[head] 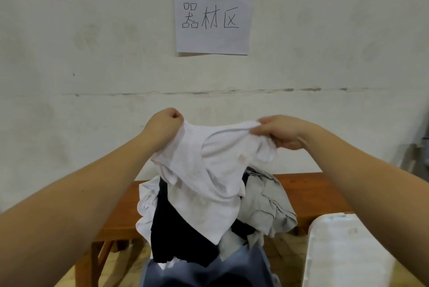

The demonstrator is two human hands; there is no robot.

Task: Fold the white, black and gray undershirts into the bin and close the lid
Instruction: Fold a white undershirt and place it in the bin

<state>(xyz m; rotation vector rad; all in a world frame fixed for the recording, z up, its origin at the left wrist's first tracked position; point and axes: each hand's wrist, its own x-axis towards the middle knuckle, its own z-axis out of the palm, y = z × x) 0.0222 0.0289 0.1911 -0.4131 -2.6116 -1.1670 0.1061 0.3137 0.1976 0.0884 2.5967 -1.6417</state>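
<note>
The white undershirt (209,170) hangs in the air at the centre of the view, held up in front of a pale wall (92,54). It is soft, creased cotton, with its neckline stretched into a shallow curve between the two hands and its body drooping toward 6 o'clock, where its lower edge brushes the heap of clothes below. The left hand (166,124), at 10 o'clock from the shirt's middle, is closed into a fist around one top corner of the fabric; the cloth emerges just under its curled fingers. The right hand (278,133), at 2 o'clock, pinches the other top corner between thumb and fingers, with a loose fold of shirt bunched under the palm. Below, a black undershirt (176,235) lies crumpled at 7 o'clock from the held shirt, and a gray undershirt (267,203) sits at 4 o'clock, both piled with more white cloth on a wooden bench (313,189). A white lid-like surface (348,252) shows at 4 o'clock near the frame's corner. A paper sign (212,23) with handwritten characters is fixed to the wall at 12 o'clock.
</note>
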